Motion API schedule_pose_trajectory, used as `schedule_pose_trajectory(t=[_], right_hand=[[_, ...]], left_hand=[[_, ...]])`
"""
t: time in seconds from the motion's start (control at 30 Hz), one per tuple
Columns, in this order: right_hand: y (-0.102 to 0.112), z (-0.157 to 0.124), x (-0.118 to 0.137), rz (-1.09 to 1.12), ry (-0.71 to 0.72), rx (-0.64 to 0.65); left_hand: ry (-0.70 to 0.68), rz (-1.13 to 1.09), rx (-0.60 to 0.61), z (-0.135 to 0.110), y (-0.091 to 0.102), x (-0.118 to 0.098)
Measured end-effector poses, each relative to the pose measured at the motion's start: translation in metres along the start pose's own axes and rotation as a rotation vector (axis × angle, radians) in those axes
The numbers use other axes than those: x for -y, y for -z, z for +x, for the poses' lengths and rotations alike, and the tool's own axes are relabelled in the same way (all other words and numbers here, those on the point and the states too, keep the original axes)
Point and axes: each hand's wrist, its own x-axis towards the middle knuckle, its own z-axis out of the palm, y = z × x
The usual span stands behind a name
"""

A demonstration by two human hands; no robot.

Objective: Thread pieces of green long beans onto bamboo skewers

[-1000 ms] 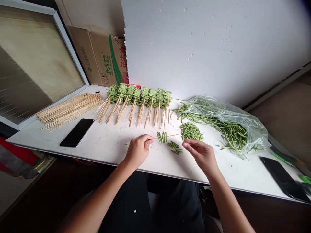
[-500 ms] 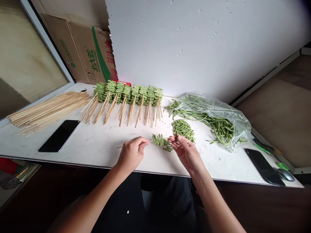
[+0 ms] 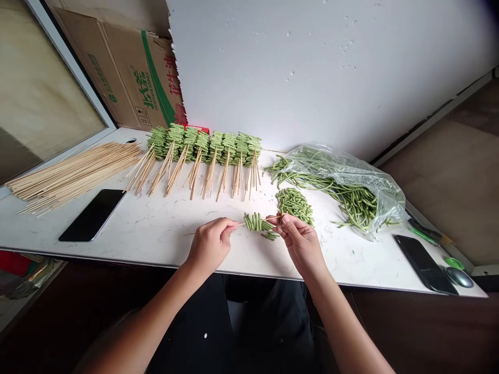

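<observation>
My left hand (image 3: 212,243) pinches a thin bamboo skewer (image 3: 238,225) that carries several short green bean pieces (image 3: 254,222) side by side. My right hand (image 3: 298,240) is closed at the skewer's pointed end, fingertips pressed on a bean piece there. A few loose cut pieces (image 3: 270,236) lie on the white table (image 3: 163,228) just under the skewer. A small heap of cut bean pieces (image 3: 295,203) sits right behind my right hand.
A row of finished bean skewers (image 3: 206,150) lies at the back. Bare skewers (image 3: 74,174) are piled at the left, with a black phone (image 3: 93,214) in front. A plastic bag of long beans (image 3: 346,187) lies right. Another phone (image 3: 424,263) and a cardboard box (image 3: 128,78) are nearby.
My right hand moved left from the loose pieces to the skewer's tip and closed on a bean piece there. The view shifted right and down a little.
</observation>
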Motion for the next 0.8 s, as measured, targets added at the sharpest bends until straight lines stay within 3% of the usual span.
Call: schedule_pose_trajectory(t=[0.33,0.8], right_hand=[[0.0008,-0.0036,-0.0010,-0.226,0.139,-0.039],[0.0036,-0.0002,-0.0063,-0.196,0.152,-0.044]], left_hand=[[-0.067,0.074,-0.022,-0.0016,0.0011,0.0010],[-0.120,0.039,-0.059,-0.0026,-0.0024,0.0005]])
